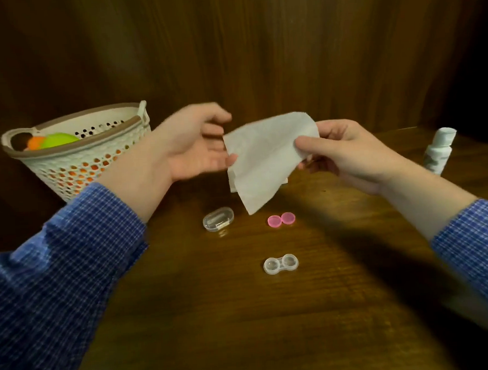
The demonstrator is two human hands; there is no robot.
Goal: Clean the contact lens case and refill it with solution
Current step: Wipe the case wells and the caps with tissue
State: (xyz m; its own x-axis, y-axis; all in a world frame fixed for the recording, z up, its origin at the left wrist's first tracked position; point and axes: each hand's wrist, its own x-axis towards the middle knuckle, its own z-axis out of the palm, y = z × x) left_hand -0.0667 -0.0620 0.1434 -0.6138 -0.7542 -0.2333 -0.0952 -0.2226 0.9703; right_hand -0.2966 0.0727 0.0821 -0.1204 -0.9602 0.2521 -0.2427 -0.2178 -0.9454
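- The contact lens case lay flat on the wooden table, low in the middle of the frame. Both little cups were open and faced up, so they could be wiped inside.
- The two pink caps sat side by side, touching, a bit above the case in the frame. They were off, probably so the cups could be reached.
- A white tissue hung in the air above the caps, in the middle of the frame. It was half open and its bottom corner pointed down.
- The right hand pinched the right edge of the tissue between the thumb and the curled fingers. This kept the tissue up and ready.
- The left hand was at the tissue's left edge. Its fingers were apart and loose, and a fingertip touched the edge. It looked blurry. I think it was helping to spread or fold the tissue.
- A small clear box lay to the left of the caps. What was inside was too small to tell.
- The solution bottle stood at the right edge of the frame, well apart from the case. It would be needed later for the refill.
- A white basket with holes stood at the left, with orange and green things inside.
- I think the wiping had not yet begun.
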